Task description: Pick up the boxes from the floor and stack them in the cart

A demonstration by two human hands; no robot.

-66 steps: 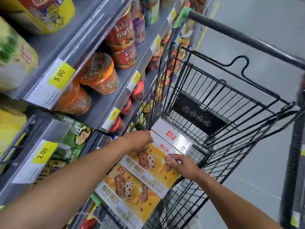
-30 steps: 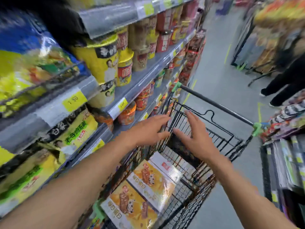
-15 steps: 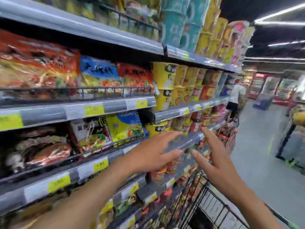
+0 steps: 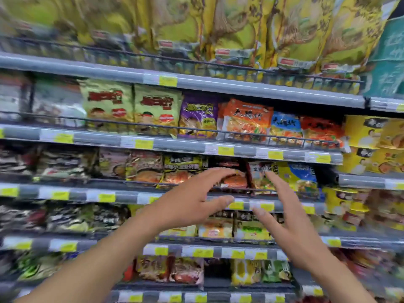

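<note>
Yellow price tags (image 4: 226, 151) are lining grey shelf edges (image 4: 98, 139); left hand (image 4: 188, 204) and right hand (image 4: 290, 235) are hovering before noodle packets (image 4: 247, 121), both holding nothing, fingers outstretched

The shelf rails (image 4: 218, 84) are grey, dotted with price tags (image 4: 168, 80) in yellow and white. Along the top shelf the packets (image 4: 240, 29) are yellow-green with brownish swirls, and a teal pack (image 4: 391, 57) stands at the right end. One shelf down, left to right: pale green packets (image 4: 107, 103) with red lettering, a purple packet (image 4: 197, 117) with yellow print, an orange packet (image 4: 247, 119) (black characters across its top), a blue packet (image 4: 285, 125), a red packet (image 4: 320, 130). Further right the cups (image 4: 367, 132) are yellow. Lower sit a black-and-yellow packet (image 4: 182, 165) and a blue-and-yellow packet (image 4: 299, 176). The wire guards (image 4: 153, 125) are dark.
</note>
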